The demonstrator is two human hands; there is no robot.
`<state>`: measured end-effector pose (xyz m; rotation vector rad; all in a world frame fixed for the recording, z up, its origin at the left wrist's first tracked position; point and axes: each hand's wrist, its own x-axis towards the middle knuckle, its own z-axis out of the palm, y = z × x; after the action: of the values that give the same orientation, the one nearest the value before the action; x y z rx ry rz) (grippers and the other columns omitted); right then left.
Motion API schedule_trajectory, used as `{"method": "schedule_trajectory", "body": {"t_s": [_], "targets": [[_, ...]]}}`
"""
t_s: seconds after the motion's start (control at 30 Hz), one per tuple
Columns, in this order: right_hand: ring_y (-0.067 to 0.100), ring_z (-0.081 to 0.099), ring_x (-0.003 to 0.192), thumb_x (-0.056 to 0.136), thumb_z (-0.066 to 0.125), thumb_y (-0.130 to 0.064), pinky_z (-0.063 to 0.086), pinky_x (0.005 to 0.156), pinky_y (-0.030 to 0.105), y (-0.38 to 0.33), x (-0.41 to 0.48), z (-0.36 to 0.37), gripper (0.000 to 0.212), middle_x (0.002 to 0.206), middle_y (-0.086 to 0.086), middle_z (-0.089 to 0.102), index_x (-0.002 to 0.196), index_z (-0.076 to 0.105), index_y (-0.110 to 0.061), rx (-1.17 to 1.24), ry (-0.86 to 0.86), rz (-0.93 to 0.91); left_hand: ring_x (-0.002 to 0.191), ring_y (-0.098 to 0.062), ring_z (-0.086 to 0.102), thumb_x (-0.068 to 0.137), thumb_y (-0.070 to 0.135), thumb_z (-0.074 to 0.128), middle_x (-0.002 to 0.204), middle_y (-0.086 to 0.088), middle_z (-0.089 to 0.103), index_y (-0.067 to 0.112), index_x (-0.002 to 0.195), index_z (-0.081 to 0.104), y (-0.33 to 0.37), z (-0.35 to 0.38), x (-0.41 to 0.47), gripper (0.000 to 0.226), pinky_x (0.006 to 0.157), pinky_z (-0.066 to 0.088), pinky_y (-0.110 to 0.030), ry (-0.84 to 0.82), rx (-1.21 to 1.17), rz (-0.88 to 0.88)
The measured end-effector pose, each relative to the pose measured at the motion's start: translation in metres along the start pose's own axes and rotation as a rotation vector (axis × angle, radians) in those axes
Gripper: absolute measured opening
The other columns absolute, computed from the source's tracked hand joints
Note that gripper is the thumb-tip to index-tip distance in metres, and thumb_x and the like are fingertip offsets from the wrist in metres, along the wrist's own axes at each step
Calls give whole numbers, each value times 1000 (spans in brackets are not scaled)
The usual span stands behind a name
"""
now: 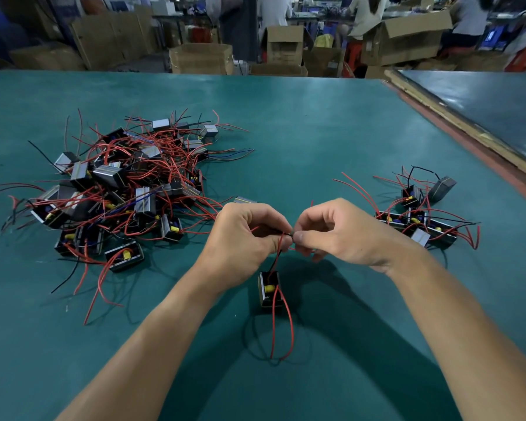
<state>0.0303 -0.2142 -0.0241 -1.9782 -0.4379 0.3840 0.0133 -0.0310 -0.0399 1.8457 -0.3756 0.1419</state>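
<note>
My left hand (243,238) and right hand (331,235) pinched the wire ends (286,235) between them, the small transformer (268,289) dangling just below my fingertips.

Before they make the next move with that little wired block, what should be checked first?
1. Left hand has a firm grip on the leads: ok, pinching them.
2. Right hand pinches the lead ends: ok.
3. Block rests on the table rather than hanging: cannot tell.
4. Its looped red leads lie apart from the big pile: ok.
5. Bare table beside the small pile: ok.
</note>
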Motion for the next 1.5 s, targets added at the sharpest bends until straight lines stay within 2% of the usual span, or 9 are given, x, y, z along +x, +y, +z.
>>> {"method": "schedule_trajectory", "body": {"t_s": [0.2, 0.33, 0.5, 0.87, 1.07, 1.23, 1.3, 1.43, 1.5], "targets": [[14, 60, 61, 92, 65, -5, 53, 58, 27, 1, 2, 2, 18, 64, 3, 68, 75, 69, -8, 37, 63, -19, 61, -11, 63, 76, -8, 76, 68, -2, 69, 3, 79, 72, -3, 0, 2, 12, 65, 55, -23, -19, -37, -50], [17, 60, 61, 87, 69, -6, 52, 64, 35, 4, 4, 3, 14, 66, 2, 71, 75, 67, -12, -68, 134, -76, 59, -13, 60, 81, -4, 74, 66, -1, 68, 4, 79, 70, -5, 2, 1, 9, 65, 52, -26, -70, -55, -136], [7, 63, 62, 80, 76, -8, 48, 60, 17, 4, 5, 6, 17, 67, -7, 70, 74, 68, -22, -206, 245, -243, 55, -14, 59, 77, -7, 75, 64, -2, 66, 3, 80, 68, -6, 1, 1, 13, 59, 54, -25, -38, -146, -202], [4, 64, 65, 83, 76, -14, 49, 65, 16, 3, 4, 4, 15, 69, -13, 72, 75, 75, -27, -345, 369, -283, 50, -14, 62, 78, -8, 73, 64, -5, 68, -6, 88, 67, -4, -1, 2, 12, 57, 54, -25, -22, -217, -255], [20, 63, 65, 93, 62, -12, 56, 72, 43, 2, 6, 3, 26, 63, -13, 66, 72, 62, -27, -329, 275, -170, 56, -16, 60, 76, -7, 76, 66, -6, 68, 0, 82, 69, -3, 0, 1, 11, 59, 54, -25, 3, -197, -244], [23, 62, 66, 95, 57, -13, 56, 74, 48, 3, 6, 3, 27, 63, -5, 64, 71, 59, -26, -292, 218, -133, 59, -17, 59, 79, -6, 74, 64, -4, 67, 5, 77, 70, 0, 1, 0, 12, 60, 53, -24, -20, -158, -208], [25, 62, 68, 95, 59, -14, 56, 71, 45, 4, 5, 3, 23, 65, -4, 65, 74, 61, -24, -274, 225, -164, 55, -19, 56, 81, -3, 73, 63, -8, 65, 2, 78, 70, 1, 1, 1, 7, 56, 52, -24, 1, -217, -237], [8, 62, 65, 87, 69, -10, 49, 64, 23, 3, 3, 2, 16, 69, -11, 67, 76, 67, -22, -290, 256, -271, 50, -16, 58, 87, 2, 66, 60, -5, 63, 2, 81, 69, 1, -3, 1, 7, 56, 51, -24, -41, -317, -334], [10, 63, 65, 86, 71, -11, 51, 64, 25, 3, 3, 3, 15, 69, -9, 68, 75, 68, -21, -311, 281, -296, 48, -13, 58, 90, 5, 63, 60, -2, 63, 3, 83, 68, 1, -4, 1, 9, 57, 51, -24, -71, -367, -386]]}}
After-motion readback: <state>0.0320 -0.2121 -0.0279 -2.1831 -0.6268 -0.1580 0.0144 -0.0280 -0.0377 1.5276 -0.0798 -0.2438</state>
